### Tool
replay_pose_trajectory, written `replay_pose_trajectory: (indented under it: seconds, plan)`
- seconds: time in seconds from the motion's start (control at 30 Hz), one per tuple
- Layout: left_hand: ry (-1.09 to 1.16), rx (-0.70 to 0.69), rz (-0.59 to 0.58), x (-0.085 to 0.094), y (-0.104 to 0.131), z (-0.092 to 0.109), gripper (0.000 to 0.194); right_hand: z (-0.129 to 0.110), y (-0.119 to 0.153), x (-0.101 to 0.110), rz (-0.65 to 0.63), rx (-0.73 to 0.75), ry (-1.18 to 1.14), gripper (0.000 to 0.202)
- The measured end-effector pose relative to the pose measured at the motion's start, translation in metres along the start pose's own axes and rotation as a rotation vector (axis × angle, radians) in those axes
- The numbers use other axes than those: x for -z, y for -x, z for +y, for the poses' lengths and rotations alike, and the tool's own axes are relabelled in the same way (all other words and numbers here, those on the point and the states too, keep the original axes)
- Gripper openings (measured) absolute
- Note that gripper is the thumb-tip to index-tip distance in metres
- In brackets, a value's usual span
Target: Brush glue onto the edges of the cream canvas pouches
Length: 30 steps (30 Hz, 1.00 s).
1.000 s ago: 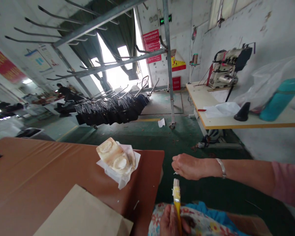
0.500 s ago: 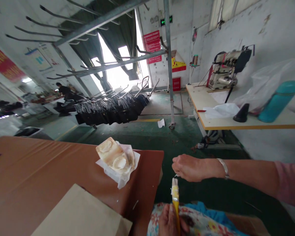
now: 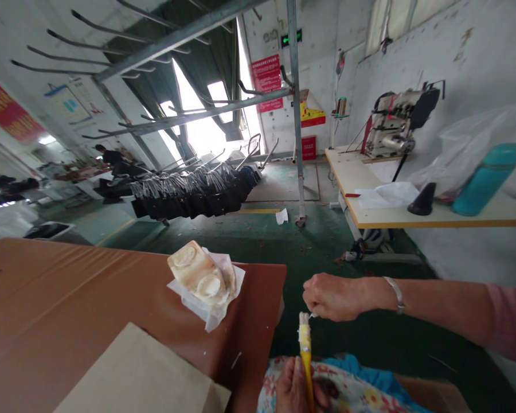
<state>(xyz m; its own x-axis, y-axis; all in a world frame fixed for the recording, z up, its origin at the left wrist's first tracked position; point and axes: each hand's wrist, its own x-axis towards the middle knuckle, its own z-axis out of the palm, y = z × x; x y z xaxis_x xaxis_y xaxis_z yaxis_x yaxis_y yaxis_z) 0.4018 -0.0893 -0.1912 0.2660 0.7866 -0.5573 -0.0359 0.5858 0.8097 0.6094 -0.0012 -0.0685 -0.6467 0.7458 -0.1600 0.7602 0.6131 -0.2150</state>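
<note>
My left hand [image 3: 291, 385] is closed round the yellow handle of a paintbrush [image 3: 307, 358], which stands upright over my lap. Its pale bristles point up, and white matter clings to the yellow band below them. My right hand [image 3: 333, 296] has its fingers pinched together just right of the bristle tip. A small white bit shows under those fingertips; what exactly they hold is too small to make out. Floral cloth [image 3: 348, 381] covers my lap beneath the brush.
A brown-covered table [image 3: 90, 292] on the left bears a stained pale container [image 3: 195, 269] on white paper and a beige board [image 3: 141, 373]. At right, a sewing table [image 3: 382, 219] carries a machine [image 3: 391, 123] and a teal bottle [image 3: 485, 180]. A metal rack [image 3: 298, 143] stands ahead.
My right hand has shifted slightly right and down. The brush tip has moved a little left, with my left hand still gripping its handle.
</note>
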Motion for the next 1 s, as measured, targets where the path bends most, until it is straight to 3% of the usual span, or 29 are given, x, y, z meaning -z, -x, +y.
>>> replay_pose_trajectory:
  seconds: [0.13, 0.33, 0.53, 0.73, 0.87, 1.0]
  plan:
    - [0.012, -0.006, 0.012, -0.003, -0.002, -0.006, 0.042, -0.005, -0.003, -0.011, -0.010, 0.004, -0.018, 0.013]
    - [0.028, -0.073, 0.052, -0.001, -0.001, -0.011, 0.051, 0.017, -0.014, -0.011, 0.104, -0.163, -0.046, 0.020]
    - [0.051, -0.123, 0.079, -0.002, -0.006, -0.013, 0.060, 0.005, 0.000, -0.004, 0.122, -0.100, -0.092, 0.017]
    - [0.097, -0.062, 0.079, -0.003, 0.001, -0.008, 0.050, -0.016, 0.001, -0.007, 0.090, -0.017, -0.090, 0.012]
    - [0.067, -0.030, 0.068, -0.002, 0.006, -0.002, 0.043, -0.006, -0.007, -0.004, 0.154, -0.080, -0.082, 0.019]
    - [0.051, -0.026, 0.128, 0.001, 0.002, -0.005, 0.042, 0.003, -0.003, 0.007, 0.191, -0.118, -0.079, 0.021]
